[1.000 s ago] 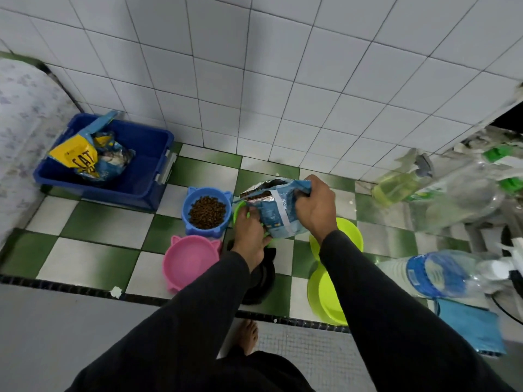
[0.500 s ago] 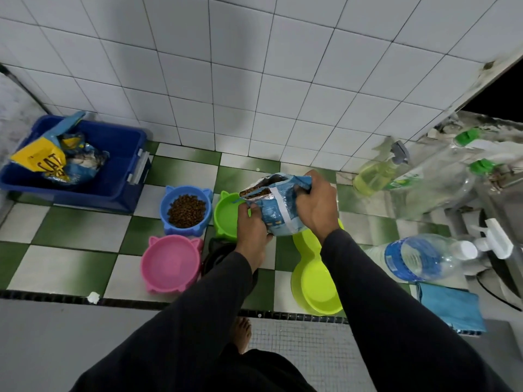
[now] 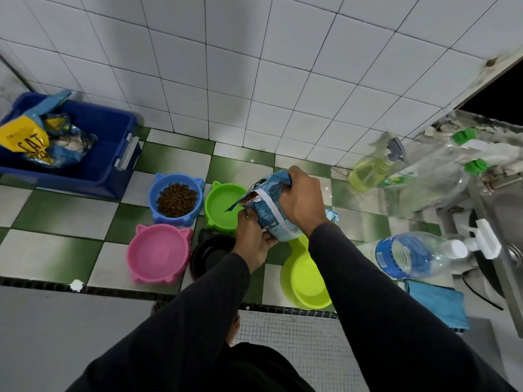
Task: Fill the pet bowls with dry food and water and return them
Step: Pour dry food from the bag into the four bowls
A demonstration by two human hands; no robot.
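- Both hands grip kibble bag: right hand clenches top, left hand pinches lower edge.
- Bag mouth now tipped over green bowl, previously upright; pour imminent.
- Blue bowl already filled.

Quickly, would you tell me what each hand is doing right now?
Left hand: grips the lower part of the blue food bag.
Right hand: grips the top of the same bag, its mouth tilted toward the green bowl.

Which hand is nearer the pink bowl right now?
Left. The left hand grips the food bag's lower edge, right of the pink bowl. The right hand holds the bag's top, farther right.
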